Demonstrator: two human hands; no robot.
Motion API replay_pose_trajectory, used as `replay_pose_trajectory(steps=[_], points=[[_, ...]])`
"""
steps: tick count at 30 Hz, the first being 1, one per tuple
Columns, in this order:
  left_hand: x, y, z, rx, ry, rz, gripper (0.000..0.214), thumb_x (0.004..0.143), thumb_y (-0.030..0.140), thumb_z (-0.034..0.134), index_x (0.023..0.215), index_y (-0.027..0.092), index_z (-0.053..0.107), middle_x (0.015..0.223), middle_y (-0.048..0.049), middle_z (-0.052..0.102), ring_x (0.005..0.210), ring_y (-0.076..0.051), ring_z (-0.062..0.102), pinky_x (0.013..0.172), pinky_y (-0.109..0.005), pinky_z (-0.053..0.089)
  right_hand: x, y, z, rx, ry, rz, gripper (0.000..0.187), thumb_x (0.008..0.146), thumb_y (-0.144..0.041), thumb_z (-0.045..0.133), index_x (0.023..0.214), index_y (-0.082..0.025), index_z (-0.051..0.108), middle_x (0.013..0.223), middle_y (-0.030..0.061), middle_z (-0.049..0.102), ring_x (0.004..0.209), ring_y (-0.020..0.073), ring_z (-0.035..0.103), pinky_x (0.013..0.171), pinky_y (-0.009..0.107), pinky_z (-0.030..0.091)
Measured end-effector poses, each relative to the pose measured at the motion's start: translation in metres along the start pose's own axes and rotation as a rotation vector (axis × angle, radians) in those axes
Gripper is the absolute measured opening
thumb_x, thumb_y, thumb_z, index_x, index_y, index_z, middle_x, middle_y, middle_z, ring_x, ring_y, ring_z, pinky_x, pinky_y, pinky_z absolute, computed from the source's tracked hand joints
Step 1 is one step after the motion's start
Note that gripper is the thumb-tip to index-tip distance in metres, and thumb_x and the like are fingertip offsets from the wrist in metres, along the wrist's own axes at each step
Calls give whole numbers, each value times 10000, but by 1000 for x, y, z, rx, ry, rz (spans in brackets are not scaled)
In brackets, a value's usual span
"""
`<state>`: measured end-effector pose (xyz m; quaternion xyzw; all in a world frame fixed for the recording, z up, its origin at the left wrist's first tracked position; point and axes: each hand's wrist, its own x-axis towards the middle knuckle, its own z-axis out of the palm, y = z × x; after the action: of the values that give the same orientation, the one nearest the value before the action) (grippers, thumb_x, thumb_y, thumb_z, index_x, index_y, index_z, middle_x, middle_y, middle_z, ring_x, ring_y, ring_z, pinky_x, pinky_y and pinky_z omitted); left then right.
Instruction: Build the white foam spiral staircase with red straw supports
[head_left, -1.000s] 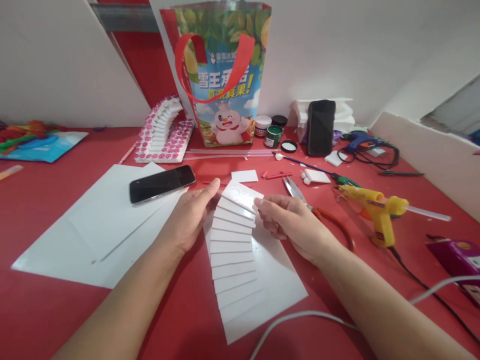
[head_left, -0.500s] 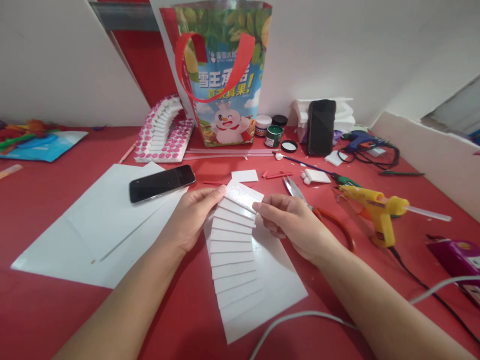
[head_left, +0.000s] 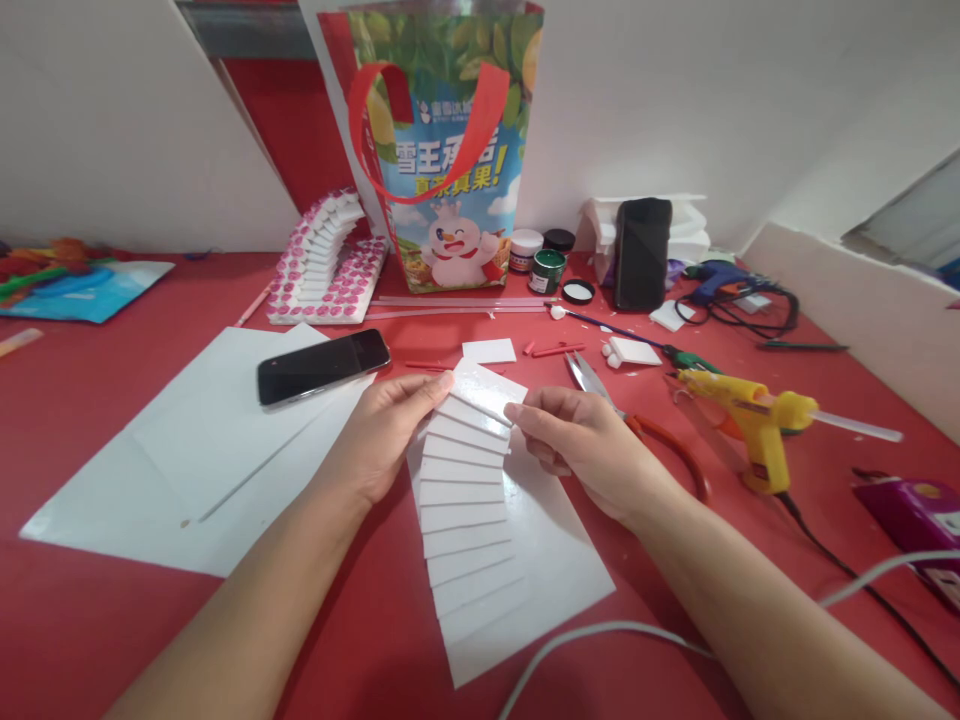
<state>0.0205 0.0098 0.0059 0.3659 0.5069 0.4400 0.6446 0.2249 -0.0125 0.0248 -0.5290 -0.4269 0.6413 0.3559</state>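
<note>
The red desk [head_left: 360,640] carries everything, and a printed shopping bag [head_left: 457,235] stands upright near its far edge. A large white sheet [head_left: 150,480] lies flat toward the left edge. In the middle of the desk, over a smaller white sheet [head_left: 555,550], is a curved strip of white panels [head_left: 466,500], overlapping like steps. Its long axis runs from the near side toward the far edge, bowing to the left, with its far end turned slightly right.

Both forearms reach in from the near side and converge at that far end. The left hand [head_left: 390,430] comes from the left, thumb stretched forward; its grip is almost closed, pinching the left edge of the endmost panel [head_left: 484,385]. The right hand [head_left: 577,440] comes from the right with its fingers curled, thumb and forefinger nipping that panel's right corner.

A yellow glue gun [head_left: 757,420] lies toward the right edge, a phone [head_left: 324,367] rests on the large sheet, and a loose white card [head_left: 489,351] sits just beyond the strip.
</note>
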Motion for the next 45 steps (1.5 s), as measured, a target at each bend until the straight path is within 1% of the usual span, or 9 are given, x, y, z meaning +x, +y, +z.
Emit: replay_pose_trajectory(steps=[4, 10, 16, 20, 25, 30, 33, 36, 45], points=[[1, -2, -1, 17, -13, 1, 346, 689, 482, 877, 780, 165, 772, 688, -35, 706, 638, -164, 620, 631, -270, 471, 0, -1, 1, -4, 8, 20, 413, 737, -511, 804, 674, -188, 554, 556, -61, 456, 498, 59, 321, 476, 251, 185], [-1, 1, -1, 63, -54, 29, 412, 784, 567, 776, 651, 187, 688, 624, -22, 652, 583, -163, 576, 619, -293, 470, 1, -1, 0, -32, -8, 44, 407, 769, -500, 778, 658, -189, 540, 541, -64, 443, 494, 59, 321, 480, 255, 190], [-2, 1, -1, 150, -67, 16, 345, 737, 502, 843, 806, 177, 749, 779, -42, 710, 726, -189, 649, 738, -318, 510, 1, 2, 0, -49, -14, 12, 389, 781, -484, 776, 672, -184, 554, 560, -57, 476, 507, 59, 347, 486, 245, 216], [-2, 1, -3, 162, -73, 19, 348, 748, 502, 838, 806, 171, 748, 789, -43, 711, 732, -176, 637, 744, -306, 497, 0, 0, -2, -12, -17, 22, 413, 796, -510, 770, 673, -178, 557, 558, -59, 449, 504, 56, 339, 472, 240, 205], [-3, 3, -10, 215, -77, 42, 335, 779, 497, 817, 803, 173, 737, 749, -24, 682, 694, -144, 592, 693, -263, 466, 2, -6, -14, 119, 81, -2, 435, 799, -573, 758, 761, -153, 652, 588, -67, 394, 492, 51, 336, 446, 233, 171], [-5, 6, -16, 296, -104, 38, 332, 754, 463, 854, 924, 192, 763, 853, -21, 713, 766, -140, 606, 735, -241, 483, 5, -7, -22, 157, 128, -29, 407, 843, -538, 731, 783, -140, 671, 631, -58, 426, 486, 38, 361, 437, 214, 185], [-6, 7, -16, 246, -101, -8, 325, 717, 415, 892, 932, 207, 767, 901, -19, 738, 803, -142, 640, 765, -235, 510, 5, -7, -23, 160, 135, -40, 382, 885, -511, 694, 793, -141, 670, 660, -50, 450, 489, 34, 374, 435, 207, 198], [-7, 9, -15, 184, -79, -34, 355, 680, 369, 921, 964, 217, 771, 896, -16, 751, 784, -138, 661, 732, -220, 527, 5, -7, -26, 172, 144, -59, 376, 882, -507, 703, 797, -143, 670, 680, -45, 464, 495, 33, 381, 432, 202, 208], [-4, 11, -15, 91, -10, 9, 429, 643, 324, 944, 1009, 208, 750, 897, -25, 756, 774, -153, 691, 713, -237, 562, 5, -8, -25, 91, 161, -32, 321, 955, -441, 634, 804, -160, 603, 776, -8, 561, 497, 43, 453, 412, 195, 302]])
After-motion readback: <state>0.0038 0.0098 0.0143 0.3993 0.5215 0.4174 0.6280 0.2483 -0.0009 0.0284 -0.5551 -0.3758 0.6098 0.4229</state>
